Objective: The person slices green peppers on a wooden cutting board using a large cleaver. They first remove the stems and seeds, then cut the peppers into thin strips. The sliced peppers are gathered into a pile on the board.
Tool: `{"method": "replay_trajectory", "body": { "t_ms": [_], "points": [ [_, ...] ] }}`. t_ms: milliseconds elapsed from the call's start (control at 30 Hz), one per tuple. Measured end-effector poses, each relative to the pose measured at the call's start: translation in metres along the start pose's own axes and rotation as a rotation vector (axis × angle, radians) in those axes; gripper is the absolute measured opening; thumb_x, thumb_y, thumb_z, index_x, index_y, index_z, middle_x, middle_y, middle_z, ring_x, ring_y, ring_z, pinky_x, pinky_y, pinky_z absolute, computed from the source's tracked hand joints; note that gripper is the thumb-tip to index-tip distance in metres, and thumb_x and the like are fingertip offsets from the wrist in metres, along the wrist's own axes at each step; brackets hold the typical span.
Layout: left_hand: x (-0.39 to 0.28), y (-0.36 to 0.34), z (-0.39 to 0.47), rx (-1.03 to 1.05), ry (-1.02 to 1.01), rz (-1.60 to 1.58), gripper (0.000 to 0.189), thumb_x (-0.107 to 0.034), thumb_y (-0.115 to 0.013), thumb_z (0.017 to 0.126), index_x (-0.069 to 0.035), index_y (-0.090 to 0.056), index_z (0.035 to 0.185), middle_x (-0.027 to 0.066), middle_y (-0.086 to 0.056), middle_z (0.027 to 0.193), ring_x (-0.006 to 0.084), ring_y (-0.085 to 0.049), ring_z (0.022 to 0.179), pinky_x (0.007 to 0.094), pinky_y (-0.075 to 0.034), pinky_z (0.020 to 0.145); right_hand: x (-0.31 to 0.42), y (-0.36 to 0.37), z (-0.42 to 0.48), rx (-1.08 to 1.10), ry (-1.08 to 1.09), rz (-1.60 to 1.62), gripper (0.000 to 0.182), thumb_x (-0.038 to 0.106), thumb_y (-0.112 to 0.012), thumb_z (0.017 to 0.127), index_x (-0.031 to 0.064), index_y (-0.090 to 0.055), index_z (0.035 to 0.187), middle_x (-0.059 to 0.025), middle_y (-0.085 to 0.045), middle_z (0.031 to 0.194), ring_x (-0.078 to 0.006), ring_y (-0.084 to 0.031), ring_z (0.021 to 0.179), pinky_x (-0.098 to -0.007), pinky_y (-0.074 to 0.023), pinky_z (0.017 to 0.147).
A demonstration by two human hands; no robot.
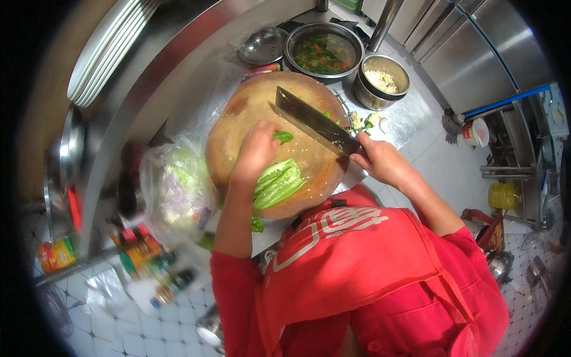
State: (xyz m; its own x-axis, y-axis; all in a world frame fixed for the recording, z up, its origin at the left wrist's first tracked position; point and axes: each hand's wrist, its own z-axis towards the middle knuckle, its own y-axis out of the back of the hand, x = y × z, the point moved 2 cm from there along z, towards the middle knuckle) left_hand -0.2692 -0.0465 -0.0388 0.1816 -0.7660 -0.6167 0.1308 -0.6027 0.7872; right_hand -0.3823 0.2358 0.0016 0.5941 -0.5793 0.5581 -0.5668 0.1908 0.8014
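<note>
On a round wooden chopping block (250, 102) lie split green peppers (279, 183) with pale seeds scattered about them. My left hand (261, 145) is over the block, its fingertips closed on a small green pepper piece (283, 137). In my right hand (379, 158) is the handle of a Chinese cleaver (314, 118), whose broad dark blade slants over the block towards the upper left. Pepper cores and scraps (368, 122) lie by the block's right edge. Another bit of green pepper (257, 224) is just below the block, beside my left forearm.
Behind the block stand a steel basin of chopped greens in liquid (324, 56), a steel bowl (264, 44) and a steel pot of chopped pale food (380, 81). A plastic bag of cut vegetables (180, 192) sits at the left. White plates (109, 49) are stacked at the upper left.
</note>
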Motion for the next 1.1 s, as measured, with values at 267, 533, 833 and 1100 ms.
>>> {"method": "replay_trajectory", "body": {
  "t_ms": [267, 533, 833, 1100],
  "points": [
    [0.000, 0.009, -0.019, -0.005, 0.054, -0.117, 0.023, 0.001, -0.073, 0.077, -0.003, -0.059, 0.095, 0.0088, -0.058, 0.091, 0.0181, -0.056, 0.081, 0.0319, -0.048, 0.073, 0.000, 0.003, 0.002, 0.035, -0.032, 0.063, 0.037, 0.028, -0.064, 0.090, 0.0043, -0.047, 0.113, -0.0251, -0.065, 0.082, -0.0454, -0.063, 0.081, -0.0530, -0.0500, 0.070],
    [-0.077, 0.013, -0.096, -0.197, -0.110, 0.084, 0.023, 0.003, -0.071, 0.070, -0.004, -0.062, 0.090, 0.0104, -0.060, 0.091, 0.0279, -0.059, 0.089, 0.0390, -0.049, 0.074, -0.002, 0.003, 0.003, 0.035, -0.046, 0.044, 0.037, 0.027, -0.064, 0.090, 0.0036, -0.046, 0.112, -0.0259, -0.065, 0.081, -0.0463, -0.063, 0.081, -0.0531, -0.0497, 0.069],
    [-0.067, -0.038, -0.133, -0.320, -0.102, 0.225, 0.039, -0.002, -0.067, 0.074, -0.005, -0.063, 0.113, 0.0113, -0.058, 0.105, 0.0324, -0.055, 0.100, 0.0419, -0.046, 0.087, 0.002, 0.004, 0.002, 0.026, -0.004, 0.039, 0.035, 0.028, -0.063, 0.091, 0.0036, -0.044, 0.107, -0.0255, -0.064, 0.080, -0.0468, -0.062, 0.080, -0.0533, -0.0484, 0.068],
    [-0.059, -0.030, -0.122, -0.302, -0.060, 0.189, 0.055, 0.001, -0.072, 0.069, -0.002, -0.052, 0.121, 0.0178, -0.051, 0.115, 0.0388, -0.049, 0.105, 0.0463, -0.043, 0.091, 0.001, 0.005, 0.003, 0.033, -0.006, 0.064, 0.035, 0.026, -0.064, 0.091, 0.0027, -0.046, 0.108, -0.0259, -0.064, 0.081, -0.0467, -0.062, 0.082, -0.0524, -0.0487, 0.069]
  ]
}}
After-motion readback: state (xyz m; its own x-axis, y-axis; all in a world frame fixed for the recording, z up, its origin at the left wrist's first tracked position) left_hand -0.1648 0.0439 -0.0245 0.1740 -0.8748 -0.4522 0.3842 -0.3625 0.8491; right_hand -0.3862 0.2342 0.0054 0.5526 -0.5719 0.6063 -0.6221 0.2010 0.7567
